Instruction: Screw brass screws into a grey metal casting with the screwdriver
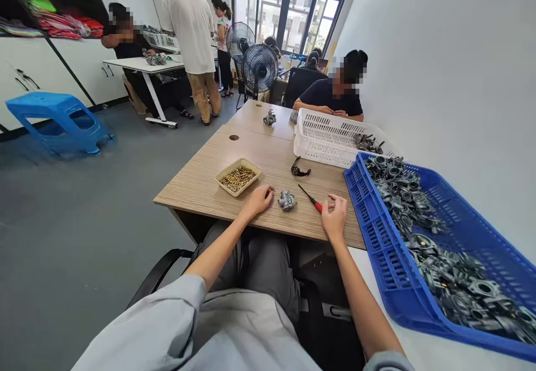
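Note:
My left hand (260, 199) rests on the wooden table, loosely curled with a gap at the fingertips and nothing seen in it. Just right of it a silver-grey metal carburetor (287, 200) sits on the tabletop. My right hand (334, 217) lies near the table's front edge, fingers bent and apart. Beside its thumb side is a screwdriver (312, 199) with a red handle and dark shaft; whether the hand touches the handle, I cannot tell. A cream tray (216, 179) full of brass-coloured screws stands beyond my left hand. A dark wristwatch (300, 167) lies behind the screwdriver.
At my right, a blue crate (363, 215) holds many metal carburetor parts. A white basket (310, 150) with more parts stands behind it. Another carburetor (269, 117) is farther back. Co-workers sit and stand beyond, near fans (260, 68). A blue stool (50, 103) is at the left.

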Demonstrator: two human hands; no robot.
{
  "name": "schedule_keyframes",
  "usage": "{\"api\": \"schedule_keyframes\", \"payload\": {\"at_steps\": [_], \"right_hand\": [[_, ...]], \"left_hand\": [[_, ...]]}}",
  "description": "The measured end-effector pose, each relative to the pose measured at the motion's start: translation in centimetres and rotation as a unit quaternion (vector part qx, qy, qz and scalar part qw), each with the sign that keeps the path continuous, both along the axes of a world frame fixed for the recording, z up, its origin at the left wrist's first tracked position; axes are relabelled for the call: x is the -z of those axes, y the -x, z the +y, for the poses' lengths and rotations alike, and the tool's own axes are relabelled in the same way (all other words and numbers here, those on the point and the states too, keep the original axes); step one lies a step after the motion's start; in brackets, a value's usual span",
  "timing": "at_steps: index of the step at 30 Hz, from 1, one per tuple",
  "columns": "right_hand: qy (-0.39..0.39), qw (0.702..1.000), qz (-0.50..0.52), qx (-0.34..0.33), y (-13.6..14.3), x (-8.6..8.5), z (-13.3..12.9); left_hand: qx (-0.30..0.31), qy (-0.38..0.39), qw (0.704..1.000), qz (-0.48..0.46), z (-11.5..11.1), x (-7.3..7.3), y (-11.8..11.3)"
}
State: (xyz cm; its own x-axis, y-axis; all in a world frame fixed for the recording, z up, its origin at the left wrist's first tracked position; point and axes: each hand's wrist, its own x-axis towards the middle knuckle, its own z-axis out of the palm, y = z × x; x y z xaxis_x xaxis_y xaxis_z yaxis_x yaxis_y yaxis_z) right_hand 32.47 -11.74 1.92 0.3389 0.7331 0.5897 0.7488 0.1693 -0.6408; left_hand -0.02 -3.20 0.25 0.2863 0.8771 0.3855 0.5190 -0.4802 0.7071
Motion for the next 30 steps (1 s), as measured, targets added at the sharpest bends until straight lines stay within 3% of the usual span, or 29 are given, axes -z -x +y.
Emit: {"api": "schedule_keyframes", "payload": {"at_steps": [2,5,8,10,14,20,30], "right_hand": [[-0.009,1.0,0.01,-0.007,1.1,-1.5,3.4],[0.031,0.997,0.015,-0.07,3.9,-3.1,9.3],[0.148,0.988,0.003,-0.054,6.6,-3.4,14.3],[0.198,0.98,0.0,-0.028,7.7,-2.8,16.2],[0.181,0.983,0.018,-0.031,7.9,-0.5,17.5],[0.095,0.993,0.064,-0.022,5.8,2.3,18.6],[0.038,0.992,0.12,-0.017,3.8,4.2,20.6]], "left_hand": [[0.002,-0.003,1.0,-0.005,0.0,0.2,0.1],[0.002,0.001,1.0,-0.013,0.0,0.4,0.2],[0.007,0.011,1.0,-0.01,-0.1,0.5,0.3],[0.008,0.014,1.0,-0.009,-0.1,0.7,0.4],[0.016,0.009,1.0,-0.012,0.0,1.0,0.6],[0.028,0.03,0.999,-0.025,0.0,0.3,0.9],[0.024,0.065,0.998,-0.009,0.1,-0.7,1.0]]}}
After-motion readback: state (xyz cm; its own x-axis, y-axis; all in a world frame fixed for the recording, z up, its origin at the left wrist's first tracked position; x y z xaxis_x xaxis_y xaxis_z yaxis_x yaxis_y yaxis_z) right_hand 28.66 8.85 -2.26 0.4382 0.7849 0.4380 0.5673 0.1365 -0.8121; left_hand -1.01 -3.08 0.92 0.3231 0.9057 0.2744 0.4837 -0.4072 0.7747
